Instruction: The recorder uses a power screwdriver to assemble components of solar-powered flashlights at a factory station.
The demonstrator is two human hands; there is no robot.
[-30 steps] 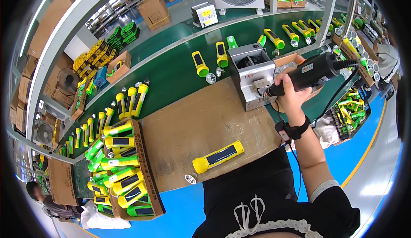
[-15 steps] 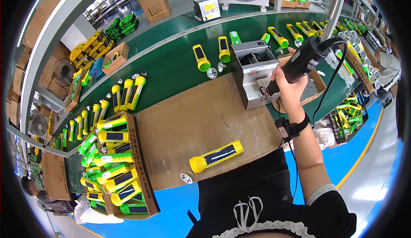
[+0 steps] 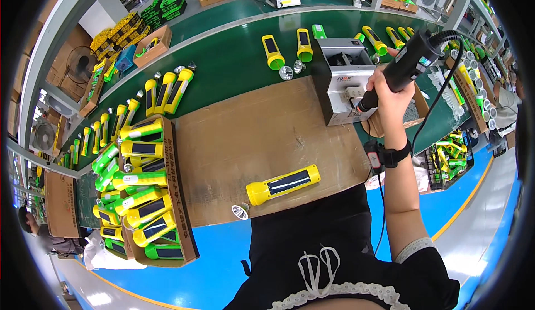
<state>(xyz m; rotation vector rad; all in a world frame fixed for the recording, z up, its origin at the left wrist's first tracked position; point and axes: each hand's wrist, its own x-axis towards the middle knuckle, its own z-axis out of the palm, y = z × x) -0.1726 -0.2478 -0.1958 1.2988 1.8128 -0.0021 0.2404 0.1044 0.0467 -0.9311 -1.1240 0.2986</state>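
My right hand (image 3: 394, 97) is wrapped round a black electric screwdriver (image 3: 411, 64), held at a slant. Its tip points down-left at the front of a grey metal screw feeder (image 3: 339, 81), at or very near the pick-up block; contact cannot be made out. A yellow flashlight (image 3: 285, 185) with a dark solar panel lies on the cardboard sheet (image 3: 251, 126), near the edge closest to me. Just off its wide end, at the sheet's edge, sits a shiny round reflector (image 3: 239, 212). My left hand is out of view.
A carton (image 3: 181, 198) piled with yellow and green flashlights stands to the left. More flashlights line the green bench (image 3: 228, 54), some with reflectors beside them. Behind my right hand is an open box (image 3: 421, 109). The screwdriver's black cable (image 3: 446, 87) loops down past my wrist strap.
The whole view has shifted slightly, with the bench things sitting higher in the picture. My right hand keeps its grip, the screwdriver tip still at the feeder. The flashlight stays put on the cardboard.
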